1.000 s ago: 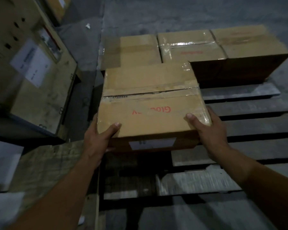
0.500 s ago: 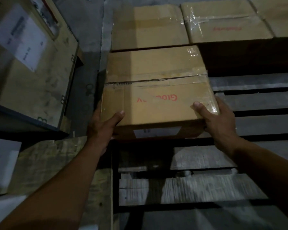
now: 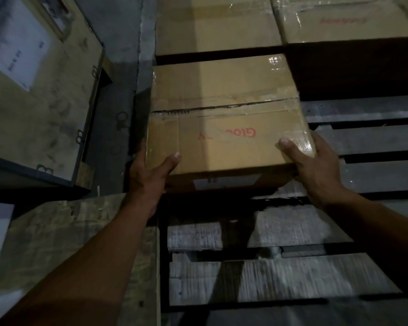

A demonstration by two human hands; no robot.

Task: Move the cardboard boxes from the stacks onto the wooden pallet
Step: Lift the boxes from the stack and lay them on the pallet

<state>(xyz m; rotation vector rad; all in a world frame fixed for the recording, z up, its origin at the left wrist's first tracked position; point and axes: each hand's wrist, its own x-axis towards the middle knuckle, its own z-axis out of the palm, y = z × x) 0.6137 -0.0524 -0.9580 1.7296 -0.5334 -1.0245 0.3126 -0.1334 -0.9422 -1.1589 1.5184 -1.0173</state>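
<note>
Grip: left hand (image 3: 146, 177) and right hand (image 3: 316, 170) clamped on box (image 3: 222, 109) corners; lower level onto pallet (image 3: 375, 142), snug to boxes (image 3: 217, 24) beyond them

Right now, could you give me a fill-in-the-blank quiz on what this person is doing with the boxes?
1. The left hand and right hand each grip a near ____ of the held box.
2. Its printed lettering is ____.
3. The plywood crate stands on its ____ side.
4. Shiny clear ____ covers its top seam.
Missing words: corner; red; left; tape.
</note>
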